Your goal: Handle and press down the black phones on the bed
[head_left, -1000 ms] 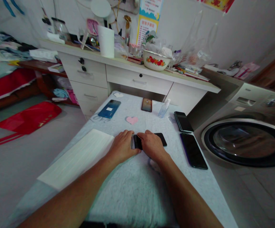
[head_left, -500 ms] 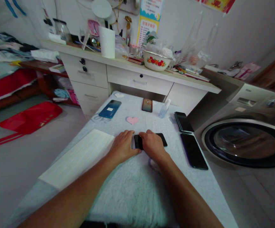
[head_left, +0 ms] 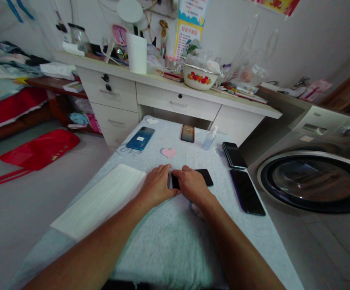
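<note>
A black phone (head_left: 205, 177) lies flat on the cloth-covered table, its long side running left to right. My left hand (head_left: 156, 185) rests at its left end, thumb and fingers around that end. Over the phone's left half is my right hand (head_left: 193, 183), its fingers bent and pressed together near the left end; whether they pinch anything is hidden. Beside my left forearm lies a pale folded cloth or paper (head_left: 99, 201). A pink heart print (head_left: 169, 152) shows on the tablecloth beyond my hands.
Farther back are a blue phone (head_left: 140, 138), a brown-orange phone (head_left: 187, 133) and a clear spray bottle (head_left: 209, 138). Stacked phones (head_left: 234, 155) and a large dark phone (head_left: 247, 192) lie along the right edge. A washing machine (head_left: 316, 125) stands to the right.
My right hand's fingers have shifted slightly left along the phone, toward its left end. My left hand keeps its place.
</note>
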{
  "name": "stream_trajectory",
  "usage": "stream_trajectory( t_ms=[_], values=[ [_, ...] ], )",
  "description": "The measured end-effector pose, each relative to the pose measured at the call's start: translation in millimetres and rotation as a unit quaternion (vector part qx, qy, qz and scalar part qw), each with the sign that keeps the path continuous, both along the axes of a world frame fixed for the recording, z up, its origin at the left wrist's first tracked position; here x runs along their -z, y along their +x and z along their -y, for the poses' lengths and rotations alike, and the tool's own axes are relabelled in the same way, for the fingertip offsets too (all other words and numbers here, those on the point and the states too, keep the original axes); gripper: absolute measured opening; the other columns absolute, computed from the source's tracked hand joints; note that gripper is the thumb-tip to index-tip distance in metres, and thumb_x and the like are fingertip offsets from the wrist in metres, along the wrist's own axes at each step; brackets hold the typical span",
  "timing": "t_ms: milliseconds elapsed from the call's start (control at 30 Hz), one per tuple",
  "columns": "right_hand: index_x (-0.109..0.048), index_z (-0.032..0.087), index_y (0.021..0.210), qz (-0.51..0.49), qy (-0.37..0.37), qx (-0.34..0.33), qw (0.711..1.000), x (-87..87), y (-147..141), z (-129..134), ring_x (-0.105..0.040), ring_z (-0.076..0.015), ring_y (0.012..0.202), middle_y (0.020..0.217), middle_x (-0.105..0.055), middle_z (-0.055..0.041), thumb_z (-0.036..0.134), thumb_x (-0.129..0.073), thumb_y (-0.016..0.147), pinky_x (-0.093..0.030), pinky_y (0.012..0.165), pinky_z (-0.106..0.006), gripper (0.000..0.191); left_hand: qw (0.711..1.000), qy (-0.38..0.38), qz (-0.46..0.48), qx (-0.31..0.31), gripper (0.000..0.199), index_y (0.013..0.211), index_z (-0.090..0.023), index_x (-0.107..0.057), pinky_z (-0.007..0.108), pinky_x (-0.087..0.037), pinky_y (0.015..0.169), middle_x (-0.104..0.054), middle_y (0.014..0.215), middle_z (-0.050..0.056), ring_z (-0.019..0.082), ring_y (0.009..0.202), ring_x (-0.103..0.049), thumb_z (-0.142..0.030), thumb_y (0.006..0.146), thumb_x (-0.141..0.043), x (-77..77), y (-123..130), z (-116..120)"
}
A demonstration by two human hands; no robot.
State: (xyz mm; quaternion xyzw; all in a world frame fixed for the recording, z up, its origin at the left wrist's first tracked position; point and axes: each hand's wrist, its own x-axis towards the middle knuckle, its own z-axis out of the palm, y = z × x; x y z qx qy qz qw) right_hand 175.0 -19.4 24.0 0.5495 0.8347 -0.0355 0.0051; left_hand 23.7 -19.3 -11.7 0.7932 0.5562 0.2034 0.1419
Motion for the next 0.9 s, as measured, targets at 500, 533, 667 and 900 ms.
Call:
stream_trajectory(
  t_ms=[500, 533, 667, 900],
  values=[
    [-0.063, 0.027, 0.109, 0.007, 0.034, 0.049, 0.998, 5.1, 2.5, -5.0, -0.059, -0.0183, 0.080, 0.094, -0.057, -0.0061, 0.021, -0.038, 0.093, -0.038, 0.063, -0.026, 0.030, 1.000, -0.004, -0.004, -0.002, 0.091, 0.134, -0.010, -0.036, 0.040, -0.042, 0.093, -0.058, 0.117, 0.015, 0.032, 0.110, -0.055, -0.048, 0.061, -0.075, 2.7, 0.2, -1.1],
    [-0.063, 0.026, 0.109, 0.008, 0.035, 0.051, 0.998, 5.2, 2.6, -5.2, -0.059, -0.0185, 0.080, 0.094, -0.057, -0.0062, 0.021, -0.038, 0.093, -0.038, 0.063, -0.027, 0.030, 1.000, -0.004, -0.004, -0.001, 0.092, 0.134, -0.010, -0.036, 0.040, -0.042, 0.093, -0.058, 0.117, 0.015, 0.032, 0.111, -0.055, -0.048, 0.061, -0.076, 2.6, 0.2, -1.2],
    [-0.061, 0.028, 0.113, 0.011, 0.028, 0.039, 0.999, 4.6, 0.5, -5.5, -0.059, -0.0187, 0.081, 0.095, -0.057, -0.0062, 0.020, -0.039, 0.092, -0.038, 0.063, -0.027, 0.032, 1.000, -0.006, 0.000, -0.003, 0.092, 0.135, -0.011, -0.035, 0.040, -0.042, 0.093, -0.058, 0.117, 0.014, 0.032, 0.110, -0.055, -0.048, 0.061, -0.075, 2.5, 0.5, -1.5],
    [-0.060, 0.030, 0.113, -0.008, 0.040, 0.002, 0.999, 5.7, -3.6, -4.8, -0.058, -0.0189, 0.082, 0.094, -0.056, -0.0048, 0.022, -0.040, 0.093, -0.036, 0.063, -0.027, 0.030, 1.000, 0.000, 0.011, -0.002, 0.091, 0.135, -0.013, -0.034, 0.042, -0.043, 0.095, -0.058, 0.118, 0.015, 0.032, 0.110, -0.055, -0.044, 0.061, -0.075, 4.7, 0.2, -1.7]
  ],
)
